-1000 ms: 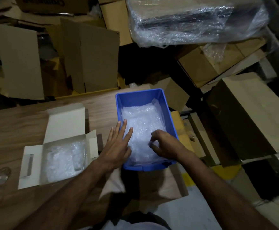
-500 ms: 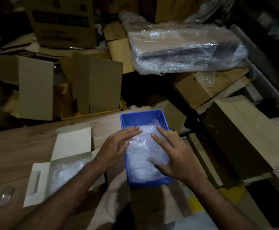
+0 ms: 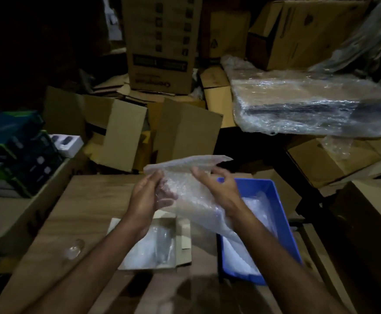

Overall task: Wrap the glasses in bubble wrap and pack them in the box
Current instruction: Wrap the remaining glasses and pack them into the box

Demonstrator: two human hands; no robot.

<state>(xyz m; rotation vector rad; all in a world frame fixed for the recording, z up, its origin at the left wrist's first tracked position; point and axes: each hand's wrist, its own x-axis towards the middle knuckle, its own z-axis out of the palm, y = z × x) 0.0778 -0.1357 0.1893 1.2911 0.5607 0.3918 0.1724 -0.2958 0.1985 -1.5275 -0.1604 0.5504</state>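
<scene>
Both hands hold up a sheet of bubble wrap (image 3: pixel 185 175) above the wooden table (image 3: pixel 90 200). My left hand (image 3: pixel 148 196) grips its left edge, and my right hand (image 3: pixel 216 186) pinches it near the top right. Below the sheet sits an open white box (image 3: pixel 182 236) with wrapped bundles inside. To its right stands a blue bin (image 3: pixel 282 214) with more bubble wrap in it. A clear glass (image 3: pixel 74 249) lies on the table at the left.
Flattened and open cardboard boxes (image 3: pixel 121 134) are piled beyond the table's far edge. A plastic-wrapped package (image 3: pixel 309 105) lies at the back right. Dark retail boxes (image 3: pixel 19 150) are stacked at the left. A brown carton (image 3: pixel 370 223) stands right of the bin.
Both hands have lifted a sheet of bubble wrap out of the blue bin and raised it over the table. The camera has tilted upward.
</scene>
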